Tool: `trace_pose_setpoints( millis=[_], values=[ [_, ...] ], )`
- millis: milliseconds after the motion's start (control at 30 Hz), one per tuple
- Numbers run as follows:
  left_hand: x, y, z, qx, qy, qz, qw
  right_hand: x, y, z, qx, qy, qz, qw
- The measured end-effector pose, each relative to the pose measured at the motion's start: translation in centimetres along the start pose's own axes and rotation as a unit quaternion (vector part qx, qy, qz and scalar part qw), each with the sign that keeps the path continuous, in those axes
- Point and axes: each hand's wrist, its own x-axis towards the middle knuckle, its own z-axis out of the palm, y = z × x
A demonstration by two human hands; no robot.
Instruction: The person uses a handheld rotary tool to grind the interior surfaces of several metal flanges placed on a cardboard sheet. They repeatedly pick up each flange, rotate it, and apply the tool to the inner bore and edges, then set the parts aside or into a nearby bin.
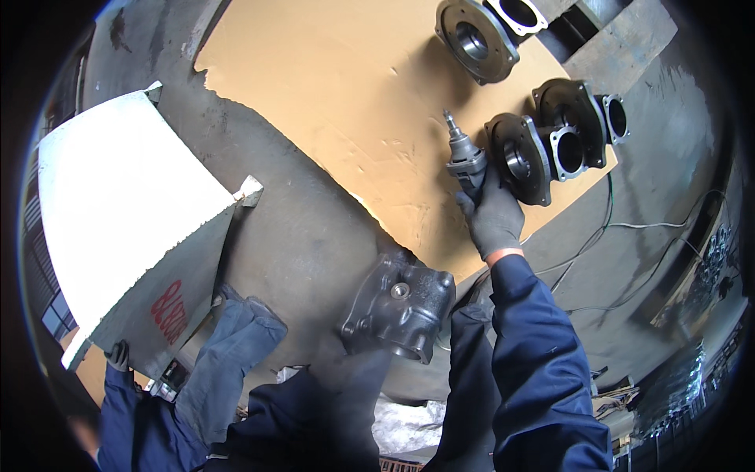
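My right hand [497, 216], in a dark grey glove, is wrapped around the body of an electric die grinder [467, 161] over the cardboard. The grinder's narrow tip points toward the far side. At the lower middle, my left hand [346, 360], gloved and blurred, grips the near left side of a dark cast metal housing [405, 303]; its fingers are mostly hidden. A threaded round port shows on the housing's upper face. Just right of the grinder stands a flanged casting [519, 160], with a second flanged casting [568, 106] behind it.
Another flanged casting [476, 41] stands at the far edge of the cardboard sheet [338, 86]. A white-topped crate [130, 197] is at the left, with a co-worker's gloved hand [118, 355] on its edge. Cables [609, 224] trail over the floor at right, near metal scrap [700, 275].
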Motion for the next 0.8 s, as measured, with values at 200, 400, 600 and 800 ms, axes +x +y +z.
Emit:
trace_pose_setpoints(
  millis=[200, 400, 600, 800],
  values=[
    [-6.7, 3.4, -3.2, -0.350, -0.124, -0.009, 0.928, -9.4, -0.2, -5.2, 0.225, 0.038, -0.023, 0.973],
    [-14.6, 7.2, -5.3, -0.180, -0.054, 0.065, 0.980, -25.1, -4.8, -17.0, 0.548, -0.095, -0.018, 0.831],
    [-20.8, 9.5, -8.1, 0.106, 0.027, 0.374, 0.921, -33.9, -9.3, -26.2, 0.280, -0.056, -0.305, 0.909],
    [-32.7, 13.6, -8.5, -0.156, -0.013, 0.192, 0.969, -42.2, -14.0, -33.4, 0.307, -0.031, -0.285, 0.908]
  ],
)
